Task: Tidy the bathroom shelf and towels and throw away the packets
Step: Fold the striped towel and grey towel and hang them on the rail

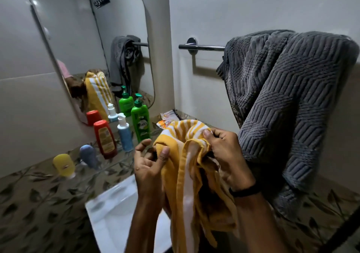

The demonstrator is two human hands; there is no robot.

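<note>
Holds a yellow striped towel up between both hands, its length hanging below the wrists. Pinches its upper edge with the left hand, thumb pressed flat on the cloth, other fingers loosely curled. Grips the bunched top with the right hand, fingers closed round the folds, thumb on top.

Just beyond the knuckles, partly hidden by the towel: crumpled packets on the leaf-patterned counter.

Left of the left hand, in a row along the mirror: green pump bottle, blue-and-white bottle, red bottle, grey-blue tube, yellow tube.

Just right of the right hand: grey towel, draped unevenly over a chrome rail.

Below the left forearm: white sink.
</note>
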